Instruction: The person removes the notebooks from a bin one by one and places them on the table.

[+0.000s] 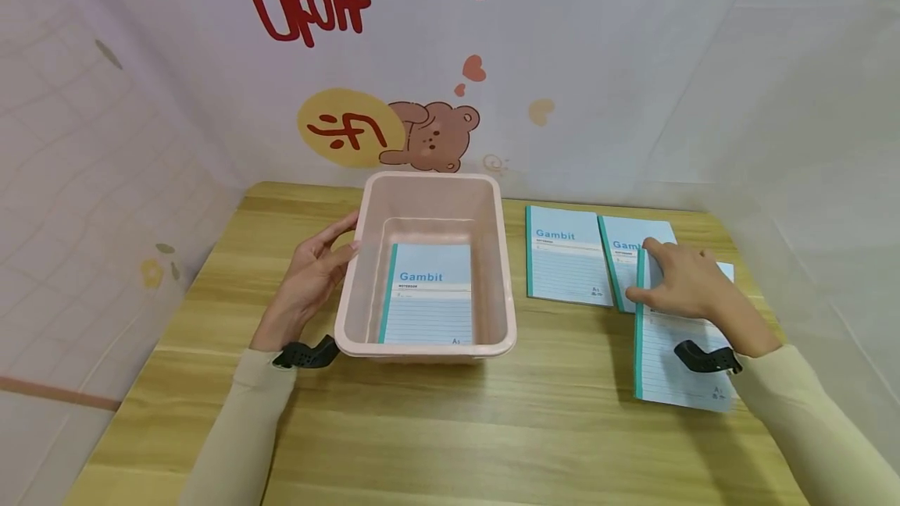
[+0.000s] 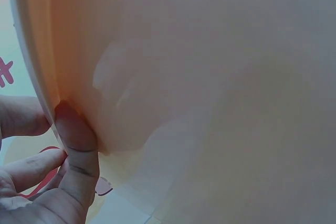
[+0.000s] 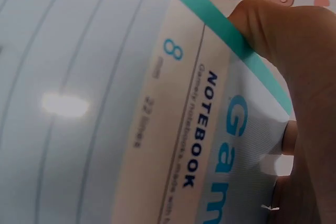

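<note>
One light-blue, paper-covered notebook with a green spine is grasped in the right hand, thumb at the spine and fingers around its top edge, over the right part of the yellowish wood-grain table. The left hand pinches the left wall of a pale pink, rectangular plastic tub, thumb and fingers on either side of the rim. To handle this well, I would hold the spine firmly so the pages don't fan out, keep the cover level, and lift it high enough to clear the tub's rim; the left hand's light pinch should suffice to steady the wall without tilting it. Counted, four matching notebooks show: the held one, one lying cover up in the tub, and two on the table, the left one fully in view and the right one partly behind the hand. More might lie beneath the tub's notebook; the view doesn't tell. There is one tub, and two black wrist straps, one per arm.
</note>
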### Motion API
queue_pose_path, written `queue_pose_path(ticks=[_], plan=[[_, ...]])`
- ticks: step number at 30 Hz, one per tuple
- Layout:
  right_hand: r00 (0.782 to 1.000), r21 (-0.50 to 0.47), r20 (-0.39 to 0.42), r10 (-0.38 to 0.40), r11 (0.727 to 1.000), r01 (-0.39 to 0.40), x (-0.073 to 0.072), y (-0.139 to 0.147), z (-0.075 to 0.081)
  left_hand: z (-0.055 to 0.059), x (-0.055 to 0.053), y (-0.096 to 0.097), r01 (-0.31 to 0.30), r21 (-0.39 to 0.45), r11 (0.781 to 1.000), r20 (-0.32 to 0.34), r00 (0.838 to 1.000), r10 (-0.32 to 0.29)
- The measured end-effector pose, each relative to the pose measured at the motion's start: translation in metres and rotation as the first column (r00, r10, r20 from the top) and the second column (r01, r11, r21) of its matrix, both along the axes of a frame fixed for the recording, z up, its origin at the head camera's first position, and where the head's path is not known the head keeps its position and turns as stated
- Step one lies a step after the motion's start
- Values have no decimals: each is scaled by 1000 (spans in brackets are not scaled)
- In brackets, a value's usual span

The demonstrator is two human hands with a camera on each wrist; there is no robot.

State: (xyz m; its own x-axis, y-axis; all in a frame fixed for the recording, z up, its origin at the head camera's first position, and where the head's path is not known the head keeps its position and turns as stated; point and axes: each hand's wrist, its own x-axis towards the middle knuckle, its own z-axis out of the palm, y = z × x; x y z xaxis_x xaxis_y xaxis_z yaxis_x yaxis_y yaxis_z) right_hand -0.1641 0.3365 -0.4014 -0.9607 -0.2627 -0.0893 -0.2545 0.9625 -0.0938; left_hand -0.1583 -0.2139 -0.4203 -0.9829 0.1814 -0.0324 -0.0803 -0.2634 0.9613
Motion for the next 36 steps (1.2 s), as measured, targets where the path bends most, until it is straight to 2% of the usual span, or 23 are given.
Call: queue_pose_path(ticks=[9,15,25,36], plan=[[997,49,58,48,998,-51,20,5,-32,-2,1,0,-6,15,1000,9,1000,6],[995,41,96,39,998,-43,30,6,-49,-2,2,0,-11,23,1000,15,1000,10],[991,-23,131,16,1000,-13,38,8,-56,-1,2,0,-18,-1,1000,7,1000,18],[992,-85,99,73,994,-64,42,12,-52,0,0,2,-20,-49,999,14,1000,21]])
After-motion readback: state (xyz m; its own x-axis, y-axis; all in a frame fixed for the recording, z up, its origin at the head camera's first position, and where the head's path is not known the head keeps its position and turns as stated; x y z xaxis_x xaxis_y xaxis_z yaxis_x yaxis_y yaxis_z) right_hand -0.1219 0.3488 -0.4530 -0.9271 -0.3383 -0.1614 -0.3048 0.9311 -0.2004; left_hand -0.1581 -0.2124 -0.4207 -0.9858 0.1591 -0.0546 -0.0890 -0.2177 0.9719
